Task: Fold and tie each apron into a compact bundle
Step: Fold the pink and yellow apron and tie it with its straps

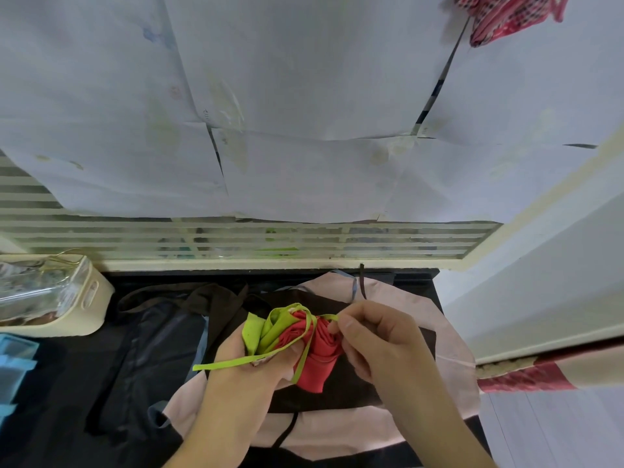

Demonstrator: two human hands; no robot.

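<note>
White paper sheets cover the wall across the upper frame. Below them runs a cream louvred window with horizontal slats. A dark countertop fills the lower left, with a cream basket at the left edge.

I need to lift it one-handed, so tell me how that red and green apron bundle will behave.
The apron bundle looks soft and light, so it probably squashes under a grip. Its green strap hangs loose, only pinched by the right hand, so the roll may unravel. The left hand supports it from below.
</note>
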